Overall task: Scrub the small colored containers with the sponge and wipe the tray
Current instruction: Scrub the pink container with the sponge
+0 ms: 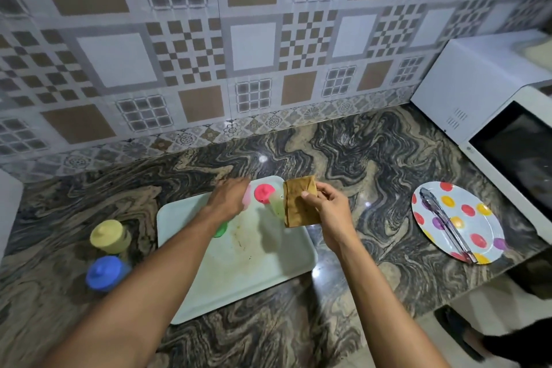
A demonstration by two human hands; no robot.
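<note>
Fingers (325, 189) and thumb of my right hand (327, 209) are curled, pinching the brown sponge (298, 203) by its right edge. Sponge is held upright, off the tray (239, 284), above its far right corner. Just left of those fingers, partly hidden behind the sponge, a pale green container (276, 205) stands on the tray. Red container (264, 193) is next to it, further left.

Left hand (230, 197) is palm down, reaching to the tray's far edge, motion-blurred. Its fingertips (240, 185) are over a pale pink container (246, 199); cannot tell whether they grip it or just hover. Green container (221, 229) peeks out from under my left forearm, nearer me than the fingers. Tray surface shows brownish stains in the middle.

Well left of the left hand, off the tray on the counter (343, 140), sit the yellow container (110, 236) and the blue container (105, 273), the blue one nearer me. Well right of the right hand is a spotted plate (490, 225) with tongs (445, 227) lying on it, and a white microwave (478, 75) beyond.
</note>
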